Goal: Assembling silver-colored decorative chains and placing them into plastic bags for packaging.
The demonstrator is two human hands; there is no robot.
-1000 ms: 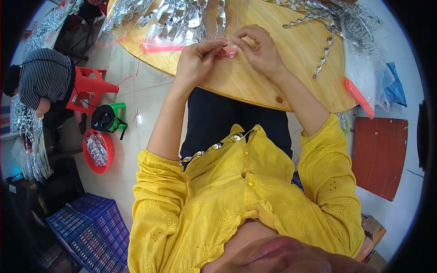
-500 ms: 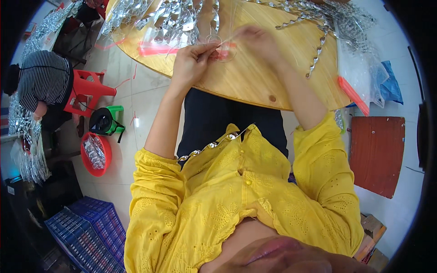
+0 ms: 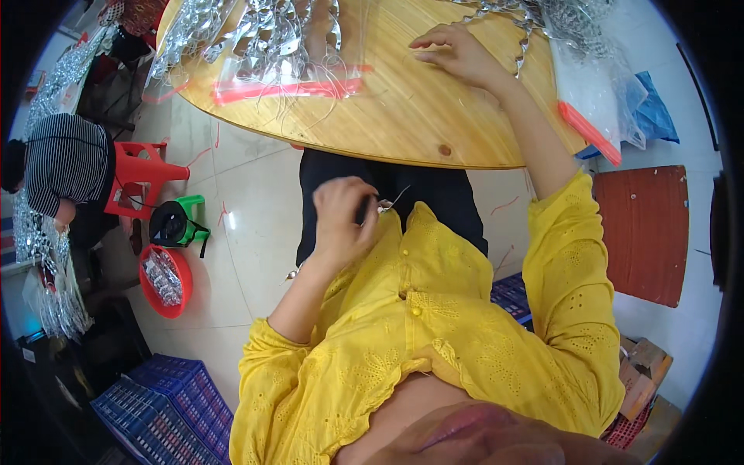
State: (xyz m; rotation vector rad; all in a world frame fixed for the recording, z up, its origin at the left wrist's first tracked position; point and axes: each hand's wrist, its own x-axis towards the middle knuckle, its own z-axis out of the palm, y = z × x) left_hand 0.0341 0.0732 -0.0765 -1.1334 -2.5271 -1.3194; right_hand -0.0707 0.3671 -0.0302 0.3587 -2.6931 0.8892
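My left hand [image 3: 339,215] is over my lap, slightly blurred, its curved fingers and thumb apart. Just beyond its fingertips shows a twisted silver strip [image 3: 385,205] with a thin end; the hand and forearm hide much of that strip. Over the wooden table [image 3: 418,116] my right hand [image 3: 457,56] has loosely stretched fingers, thumb apart, and I see nothing in it. To its left on the table lies a clear plastic bag with a red band [image 3: 287,90]. Silver spiral strips [image 3: 267,39] lie on the bag, their thin pale strings [image 3: 325,81] trailing toward the table edge.
More silver spirals [image 3: 577,23] and clear plastic with a red band [image 3: 590,133] lie at the table's right. A brown stool [image 3: 643,232] stands below. At left are a person in stripes [image 3: 68,155], red stool [image 3: 147,178], green stool [image 3: 190,213], red basin [image 3: 184,291] and blue crates [image 3: 167,407].
My hands have parted. The left came down from the table to the strip on my lap, while the right, no longer pinching thread with it, moved slightly and spread its fingers.
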